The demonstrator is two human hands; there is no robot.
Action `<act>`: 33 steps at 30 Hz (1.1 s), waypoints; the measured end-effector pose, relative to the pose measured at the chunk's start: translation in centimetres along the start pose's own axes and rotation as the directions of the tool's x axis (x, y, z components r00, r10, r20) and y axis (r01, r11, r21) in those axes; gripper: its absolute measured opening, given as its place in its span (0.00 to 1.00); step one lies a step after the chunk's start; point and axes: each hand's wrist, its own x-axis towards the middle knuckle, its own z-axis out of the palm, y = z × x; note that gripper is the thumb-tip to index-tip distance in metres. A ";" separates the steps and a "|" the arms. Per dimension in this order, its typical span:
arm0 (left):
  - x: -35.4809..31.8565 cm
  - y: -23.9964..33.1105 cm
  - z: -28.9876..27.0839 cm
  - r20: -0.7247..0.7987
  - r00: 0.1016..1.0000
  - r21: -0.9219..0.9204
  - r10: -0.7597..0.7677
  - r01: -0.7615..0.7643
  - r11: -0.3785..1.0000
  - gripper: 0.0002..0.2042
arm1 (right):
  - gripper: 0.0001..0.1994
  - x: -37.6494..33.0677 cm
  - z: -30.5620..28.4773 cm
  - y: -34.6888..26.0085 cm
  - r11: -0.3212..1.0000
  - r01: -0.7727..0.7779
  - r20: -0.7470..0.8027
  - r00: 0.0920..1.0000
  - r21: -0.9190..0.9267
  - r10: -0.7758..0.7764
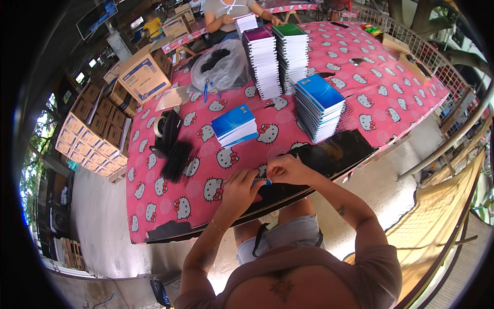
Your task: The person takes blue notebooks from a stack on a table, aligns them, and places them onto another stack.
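Broadly: pink cat-print table (pixel 170 201), black plastic sheet (pixel 334 152) at its near edge. Notebook stacks behind, blue-covered one (pixel 319 105) nearest. Left hand (pixel 241 189) and right hand (pixel 285 170) both pinched shut on a small blue item (pixel 267 181) over the sheet.

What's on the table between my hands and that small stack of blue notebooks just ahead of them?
In the head view, nothing lies between the hands and the small blue notebook stack: only bare pink cat-print tablecloth. The black sheet lies off to the right.
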 end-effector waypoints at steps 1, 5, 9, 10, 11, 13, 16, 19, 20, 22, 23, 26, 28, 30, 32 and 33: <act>-0.2 -0.2 -0.1 0.013 1.000 0.005 0.017 -0.018 1.000 0.10 | 0.08 0.2 0.7 -0.5 0.996 0.056 -0.055 0.997 -0.062 -0.060; 0.4 -0.2 -0.1 0.067 0.995 -0.006 0.073 -0.073 0.997 0.08 | 0.09 -0.2 2.5 -1.1 0.924 0.014 -0.311 0.940 -0.382 -0.143; 4.5 1.4 -2.4 0.002 0.985 0.017 0.172 -0.172 0.985 0.08 | 0.10 -1.3 0.1 -5.1 0.894 0.088 -0.474 0.823 -0.440 -0.314; 6.7 2.1 -3.2 -0.116 0.965 0.045 0.236 -0.232 0.972 0.09 | 0.18 -1.7 -2.0 -8.3 0.753 0.070 -0.495 0.712 -0.655 -0.497; 9.1 2.8 -3.5 -0.226 0.929 0.077 0.292 -0.282 0.956 0.09 | 0.24 -2.3 -4.3 -10.3 0.679 -0.009 -0.523 0.645 -0.734 -0.557; 14.6 4.2 -3.0 -0.414 0.803 0.053 0.430 -0.450 0.891 0.10 | 0.32 -2.9 -9.8 -9.9 0.568 -0.317 -0.640 0.527 -0.759 -0.559; 21.6 4.6 2.5 -0.397 0.746 -0.051 0.535 -0.600 0.798 0.10 | 0.38 -4.1 -16.8 -5.9 0.784 -0.252 -0.715 0.623 -0.568 -0.318; 24.2 2.1 7.7 -0.262 0.816 -0.268 0.515 -0.575 0.773 0.12 | 0.36 -3.6 -18.6 -4.5 0.896 -0.180 -0.648 0.748 -0.405 -0.143; 23.8 1.6 8.6 -0.251 0.827 -0.295 0.503 -0.560 0.774 0.12 | 0.35 -3.5 -18.6 -3.8 0.859 -0.182 -0.654 0.727 -0.479 -0.211; 23.7 1.6 8.7 -0.211 0.853 -0.333 0.477 -0.521 0.786 0.13 | 0.34 -3.4 -18.3 -3.8 0.870 -0.180 -0.665 0.720 -0.459 -0.202; 23.7 1.8 8.5 -0.192 0.866 -0.344 0.461 -0.500 0.795 0.14 | 0.34 -3.5 -18.2 -4.2 0.882 -0.182 -0.665 0.725 -0.434 -0.178; 23.0 2.4 7.2 -0.245 0.862 -0.243 0.445 -0.498 0.832 0.13 | 0.35 -4.1 -18.1 -4.4 0.866 -0.213 -0.687 0.702 -0.453 -0.187; 21.5 1.8 4.7 -0.374 0.794 0.023 0.480 -0.510 0.860 0.12 | 0.35 -5.7 -17.1 -5.6 0.803 -0.180 -0.696 0.627 -0.568 -0.351; 17.5 -2.6 1.6 -0.336 0.892 -0.024 0.302 -0.329 0.944 0.13 | 0.30 -8.7 -15.4 -8.1 0.773 -0.232 -0.755 0.497 -0.590 -0.427; 12.5 -6.2 -2.4 -0.207 0.960 0.193 0.190 -0.150 0.970 0.13 | 0.25 -10.7 -13.2 -9.3 0.793 -0.210 -0.787 0.412 -0.572 -0.459; 11.2 -8.0 -2.9 -0.166 0.969 0.240 0.181 -0.138 0.961 0.13 | 0.23 -10.8 -12.2 -9.4 0.803 -0.194 -0.799 0.376 -0.563 -0.469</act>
